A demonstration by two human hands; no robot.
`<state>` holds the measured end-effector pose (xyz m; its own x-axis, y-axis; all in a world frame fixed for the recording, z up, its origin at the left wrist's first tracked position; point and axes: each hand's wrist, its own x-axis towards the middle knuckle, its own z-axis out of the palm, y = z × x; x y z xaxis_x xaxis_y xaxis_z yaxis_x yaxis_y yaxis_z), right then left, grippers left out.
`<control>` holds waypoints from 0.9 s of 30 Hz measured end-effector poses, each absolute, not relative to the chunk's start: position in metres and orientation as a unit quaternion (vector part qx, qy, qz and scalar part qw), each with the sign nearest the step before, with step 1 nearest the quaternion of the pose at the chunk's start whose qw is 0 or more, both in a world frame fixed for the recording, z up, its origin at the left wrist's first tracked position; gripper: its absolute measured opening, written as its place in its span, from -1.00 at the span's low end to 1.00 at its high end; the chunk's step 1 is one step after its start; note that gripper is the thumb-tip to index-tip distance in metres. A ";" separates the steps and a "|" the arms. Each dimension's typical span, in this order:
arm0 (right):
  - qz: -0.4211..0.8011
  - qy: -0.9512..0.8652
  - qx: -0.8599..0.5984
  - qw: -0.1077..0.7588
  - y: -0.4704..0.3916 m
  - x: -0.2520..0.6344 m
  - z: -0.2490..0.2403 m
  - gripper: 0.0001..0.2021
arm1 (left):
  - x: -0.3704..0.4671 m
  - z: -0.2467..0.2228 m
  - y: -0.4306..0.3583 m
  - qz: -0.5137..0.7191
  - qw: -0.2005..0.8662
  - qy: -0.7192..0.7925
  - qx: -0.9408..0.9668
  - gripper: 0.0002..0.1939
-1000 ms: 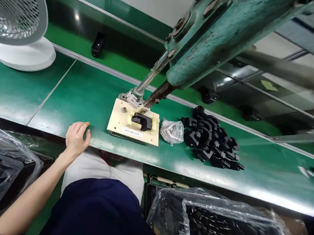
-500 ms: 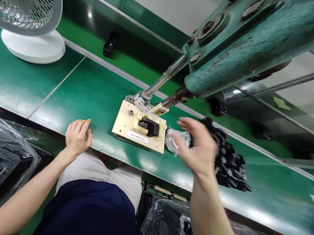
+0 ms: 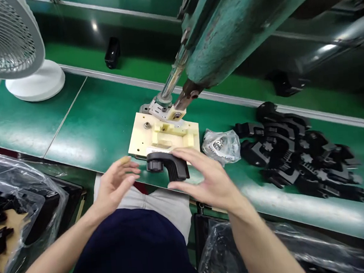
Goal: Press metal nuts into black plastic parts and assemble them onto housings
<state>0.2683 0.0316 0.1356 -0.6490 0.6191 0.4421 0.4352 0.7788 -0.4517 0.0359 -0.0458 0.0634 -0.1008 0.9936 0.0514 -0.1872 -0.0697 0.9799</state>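
Our right hand comes in from the lower right and grips a curved black part, thumb below and fingers above, at the part's right end. Our left hand is at centre left, palm turned inward, fingers parted and slightly curled, with nothing in its hold.

The black part sits just below the middle of the frame, between our two hands. Its longer stretch runs roughly left to right, then bends down at the right end, beside our right thumb. The round knob under its left end points toward our left fingertips, which are just beside it, apart from it in this view. Our right hand is the nearer one, since it touches the part.

Directly above the part in the frame, and partly hidden by it, is a cream fixture on the green worktop. Right of the fixture we find a crumpled clear bag, then a pile of black pieces at centre right. A green machine arm slants in from the upper right; a fan stands at upper left.
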 end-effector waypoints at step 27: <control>0.030 -0.761 -0.376 0.528 -0.055 0.244 0.058 -0.27 | 0.037 0.077 -0.027 0.536 0.285 0.532 0.590 -0.20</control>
